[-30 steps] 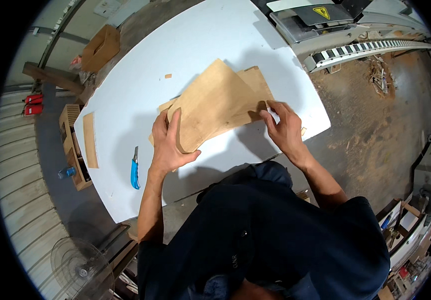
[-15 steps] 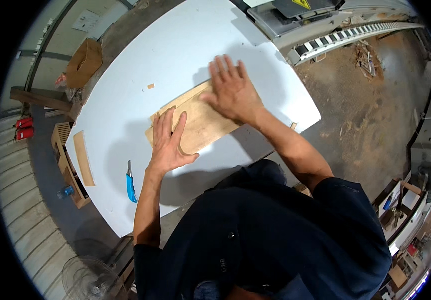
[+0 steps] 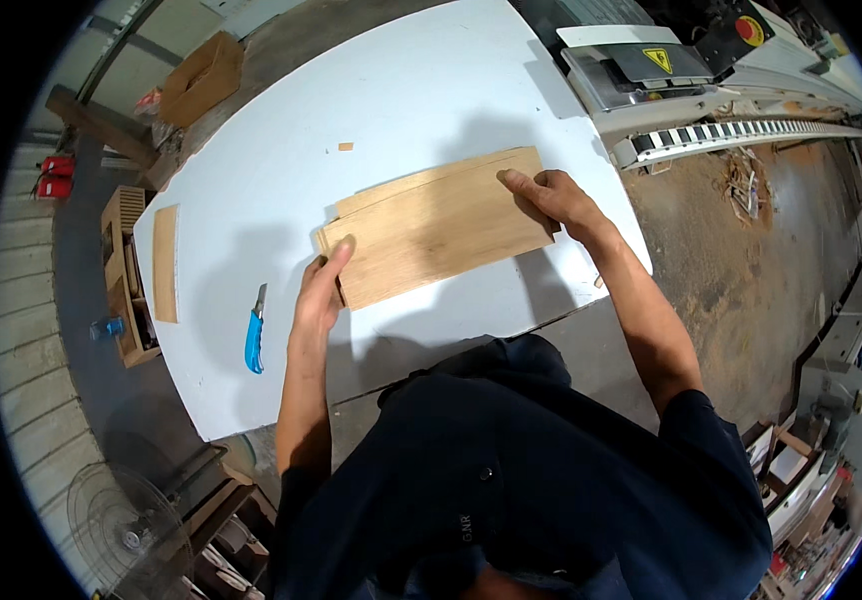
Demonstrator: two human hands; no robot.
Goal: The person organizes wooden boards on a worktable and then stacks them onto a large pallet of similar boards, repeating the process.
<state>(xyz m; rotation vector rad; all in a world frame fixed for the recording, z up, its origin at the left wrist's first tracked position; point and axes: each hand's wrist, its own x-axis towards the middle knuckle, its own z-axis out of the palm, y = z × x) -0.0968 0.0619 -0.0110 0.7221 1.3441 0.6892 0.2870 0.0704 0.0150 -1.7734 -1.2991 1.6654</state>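
Observation:
A small stack of thin wooden boards lies before me, its pieces slightly out of line along the far and left edges. At the stack's left end, my left hand grips it, thumb on top and fingers hidden beneath or behind the edge. My right hand holds the right end the same way, thumb lying on the upper face. To the left of my left hand, a blue utility knife rests on the white table with its blade out, pointing away from me.
A narrow wooden strip lies by the table's left edge. Small wood scraps sit beyond the boards and at the right edge. A machine stands at the far right, a cardboard box far left, a fan near left.
Both hands have gone from lying spread over the boards to gripping the two ends. The right hand moved right and nearer; the boards now show more of their face. The view has shifted.

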